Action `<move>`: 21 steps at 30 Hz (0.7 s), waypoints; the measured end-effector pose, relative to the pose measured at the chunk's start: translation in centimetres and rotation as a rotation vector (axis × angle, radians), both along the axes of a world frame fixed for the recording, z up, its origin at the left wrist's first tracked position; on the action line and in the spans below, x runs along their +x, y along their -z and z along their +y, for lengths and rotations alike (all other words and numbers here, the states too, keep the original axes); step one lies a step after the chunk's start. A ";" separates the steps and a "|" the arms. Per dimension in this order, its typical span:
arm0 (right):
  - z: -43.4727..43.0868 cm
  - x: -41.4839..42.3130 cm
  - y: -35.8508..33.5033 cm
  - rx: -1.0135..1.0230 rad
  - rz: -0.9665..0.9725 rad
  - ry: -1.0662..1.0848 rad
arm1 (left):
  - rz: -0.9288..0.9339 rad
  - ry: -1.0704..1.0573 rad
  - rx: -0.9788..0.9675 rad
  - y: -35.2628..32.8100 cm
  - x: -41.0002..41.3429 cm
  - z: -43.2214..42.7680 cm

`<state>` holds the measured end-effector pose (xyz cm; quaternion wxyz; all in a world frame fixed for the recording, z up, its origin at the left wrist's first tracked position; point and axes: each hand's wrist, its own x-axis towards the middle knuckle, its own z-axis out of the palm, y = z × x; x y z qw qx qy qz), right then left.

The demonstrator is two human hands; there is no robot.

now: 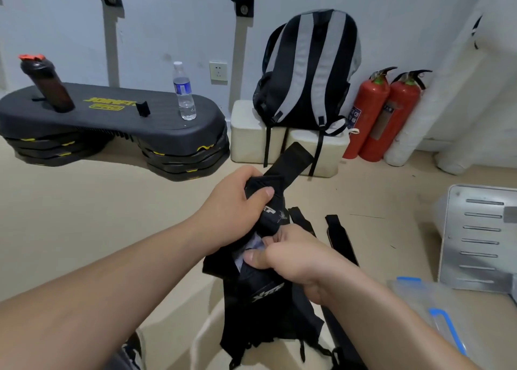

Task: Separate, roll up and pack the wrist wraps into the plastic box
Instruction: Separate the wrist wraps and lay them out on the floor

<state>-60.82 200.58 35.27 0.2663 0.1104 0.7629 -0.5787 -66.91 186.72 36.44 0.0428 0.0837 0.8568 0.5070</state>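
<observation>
Beige floor point(84, 215), white wall behind. Backpack point(307, 70) up on cream boxes, two red extinguishers point(372, 112) to rt. Mid-frame: left grip point(235, 201) curled tight round top of black wrist wraps bunch point(265, 291), strap tail poking up twd backpack. Right grip point(296, 260) pinching bunch lower down, thumb pressed on fabric. Loose wraps point(340, 238) flat on floor just past hands. Plastic box point(419, 294), blue clips, on floor nr right forearm.

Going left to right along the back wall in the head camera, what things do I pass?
Dark shaker bottle → clear water bottle → wall socket → striped backpack → red fire extinguishers.
</observation>
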 end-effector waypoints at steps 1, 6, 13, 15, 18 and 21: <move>0.1 0.0 -0.3 0.005 0.010 -0.002 | -0.002 -0.013 0.033 0.0 -0.3 -0.1; 0.1 -0.2 -1.2 0.076 0.146 -0.015 | -0.033 -0.120 0.203 -0.3 -0.9 -1.9; -1.2 -0.2 -3.0 -0.056 0.162 -0.106 | -0.008 -0.168 0.151 -0.3 -0.7 -5.7; -1.4 -0.2 -3.3 -0.079 0.164 -0.134 | 0.000 -0.146 0.100 -0.1 -0.6 -6.2; -1.9 0.1 -3.4 -0.082 0.212 -0.176 | -0.020 -0.155 0.074 0.2 -0.8 -6.7; -2.3 0.4 -3.3 0.086 0.341 -0.240 | -0.058 -0.169 0.067 0.6 -1.2 -6.9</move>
